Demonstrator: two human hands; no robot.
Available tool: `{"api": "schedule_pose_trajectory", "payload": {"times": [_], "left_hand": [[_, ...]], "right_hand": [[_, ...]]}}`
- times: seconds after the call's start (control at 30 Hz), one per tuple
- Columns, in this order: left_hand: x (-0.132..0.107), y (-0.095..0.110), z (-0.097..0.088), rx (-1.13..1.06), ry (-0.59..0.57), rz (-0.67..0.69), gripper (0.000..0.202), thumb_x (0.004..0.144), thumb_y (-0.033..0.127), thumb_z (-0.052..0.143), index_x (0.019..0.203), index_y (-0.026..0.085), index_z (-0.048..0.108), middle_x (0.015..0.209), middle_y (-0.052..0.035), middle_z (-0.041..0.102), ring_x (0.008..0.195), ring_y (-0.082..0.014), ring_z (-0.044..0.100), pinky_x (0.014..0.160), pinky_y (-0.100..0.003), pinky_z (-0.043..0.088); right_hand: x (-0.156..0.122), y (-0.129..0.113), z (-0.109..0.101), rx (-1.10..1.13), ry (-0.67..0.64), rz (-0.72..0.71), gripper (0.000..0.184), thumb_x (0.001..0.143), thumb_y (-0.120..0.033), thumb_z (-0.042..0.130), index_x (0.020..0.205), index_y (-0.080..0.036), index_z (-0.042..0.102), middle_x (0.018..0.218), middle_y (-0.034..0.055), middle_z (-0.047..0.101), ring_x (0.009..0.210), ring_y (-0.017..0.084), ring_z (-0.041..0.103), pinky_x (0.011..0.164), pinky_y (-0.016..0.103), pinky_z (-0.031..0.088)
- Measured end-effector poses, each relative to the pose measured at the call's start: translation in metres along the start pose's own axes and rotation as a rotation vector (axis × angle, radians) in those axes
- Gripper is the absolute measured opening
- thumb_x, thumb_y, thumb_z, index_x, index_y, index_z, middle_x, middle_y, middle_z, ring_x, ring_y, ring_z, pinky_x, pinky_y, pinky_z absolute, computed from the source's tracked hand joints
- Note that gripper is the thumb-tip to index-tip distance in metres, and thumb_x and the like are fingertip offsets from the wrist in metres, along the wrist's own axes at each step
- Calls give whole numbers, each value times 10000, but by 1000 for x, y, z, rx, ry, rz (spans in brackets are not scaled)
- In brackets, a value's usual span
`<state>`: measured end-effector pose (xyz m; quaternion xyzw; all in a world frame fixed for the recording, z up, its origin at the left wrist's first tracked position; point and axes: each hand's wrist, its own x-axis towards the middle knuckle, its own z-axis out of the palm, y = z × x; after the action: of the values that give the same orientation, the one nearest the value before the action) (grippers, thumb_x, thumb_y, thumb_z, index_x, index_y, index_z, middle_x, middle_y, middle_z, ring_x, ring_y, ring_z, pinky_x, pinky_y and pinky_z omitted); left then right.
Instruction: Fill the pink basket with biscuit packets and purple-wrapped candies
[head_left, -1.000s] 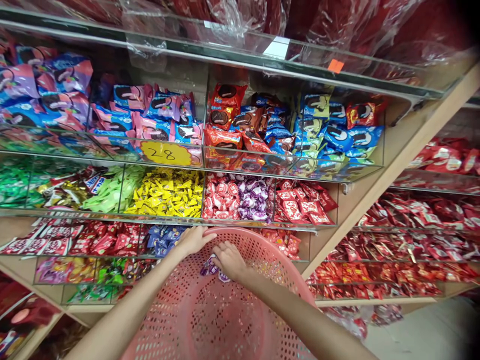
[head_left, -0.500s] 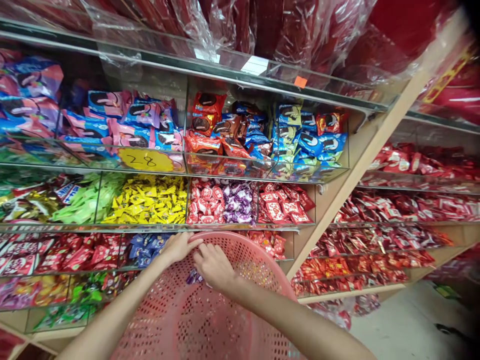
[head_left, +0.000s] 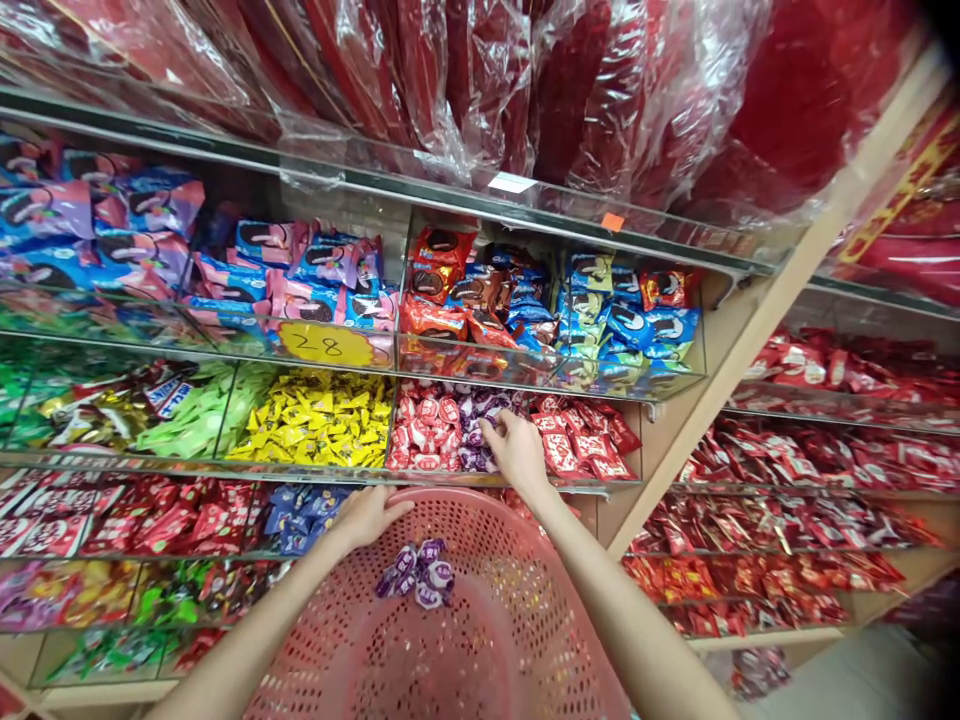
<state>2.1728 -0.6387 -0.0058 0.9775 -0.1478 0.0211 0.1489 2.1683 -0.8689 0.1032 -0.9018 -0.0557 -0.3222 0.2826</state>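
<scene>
My left hand is closed on the far rim of a pink plastic basket, which is tilted so that I look into it. A small pile of purple-wrapped candies lies on its perforated wall. Beyond the basket, my right hand reaches into a shelf compartment. Its fingers are curled down on the purple-wrapped candies there, in a pinch, and the fingertips are partly hidden among the wrappers. Red-and-white round-wrapped candies lie just left of that hand, and red packets lie to its right.
Yellow-wrapped candies fill a compartment further left. Above them runs a shelf of blue and pink packets, with a yellow price tag on its glass front. A slanting wooden upright divides these shelves from others holding red packets.
My right hand has moved from inside the basket up and right to the purple candies on the shelf. The purple pile in the basket now shows. My left hand stays on the rim.
</scene>
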Motion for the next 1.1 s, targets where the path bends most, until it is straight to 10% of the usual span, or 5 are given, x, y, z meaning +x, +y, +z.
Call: {"api": "schedule_pose_trajectory", "payload": {"times": [0.3, 0.47, 0.63, 1.1], "left_hand": [[4, -1, 0, -16, -51, 6, 500, 798, 610, 285, 836, 220, 595, 840, -75, 668, 832, -250, 624, 629, -269, 401], [7, 0, 0, 4, -54, 12, 532, 790, 634, 268, 833, 221, 600, 840, -81, 662, 817, -260, 615, 635, -289, 402], [7, 2, -2, -11, -79, 31, 521, 792, 625, 282, 867, 226, 607, 814, -73, 662, 772, -242, 614, 634, -283, 401], [8, 7, -4, 29, -73, 17, 527, 801, 607, 280, 912, 217, 616, 879, -95, 669, 838, -263, 615, 683, -310, 416]], "right_hand": [[-50, -11, -39, 469, -32, 58, 257, 789, -415, 498, 687, -179, 508, 548, -38, 466, 485, 85, 389, 471, 209, 306], [-103, 17, 3, 498, -392, 167, 270, 777, -389, 506, 615, -177, 464, 499, -50, 451, 459, 74, 379, 453, 200, 301], [-126, 47, 48, 599, -586, 623, 215, 769, -249, 453, 566, -189, 417, 464, -37, 527, 396, 74, 445, 410, 186, 322], [-149, 59, 63, 789, -616, 880, 84, 804, -262, 395, 740, -210, 414, 623, -37, 625, 586, 111, 617, 564, 222, 461]]}}
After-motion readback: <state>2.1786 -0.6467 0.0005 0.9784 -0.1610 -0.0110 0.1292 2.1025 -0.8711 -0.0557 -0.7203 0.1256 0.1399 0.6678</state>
